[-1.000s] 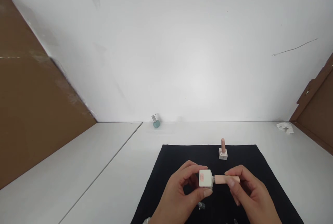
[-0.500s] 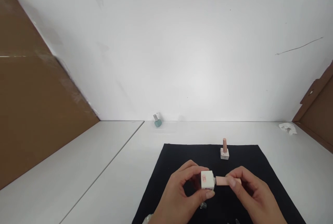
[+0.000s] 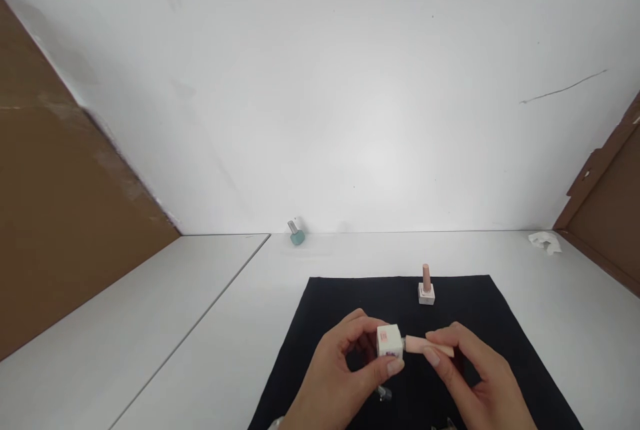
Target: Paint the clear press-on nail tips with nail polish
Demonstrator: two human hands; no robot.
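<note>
My left hand grips the white square body of a nail polish bottle between thumb and fingers, tipped onto its side. The long pink cap points right, and my right hand pinches it between thumb and fingertips. A bit of the bottle's neck shows between cap and body; whether the threads are engaged I cannot tell. Behind my hands, a second white bottle with a pink cap stands upright on the black cloth. Below my left hand lies a small dark glassy object, partly hidden.
A teal nail polish bottle with a silver cap stands near the white back wall. Crumpled white tissue lies at the back right. Brown cardboard panels flank both sides. Something small and pointed shows at the bottom edge.
The whole view has shifted slightly, moving the scene a little left. My right hand has changed the cap's angle, so its outer end now dips lower. Both hands keep their hold.
</note>
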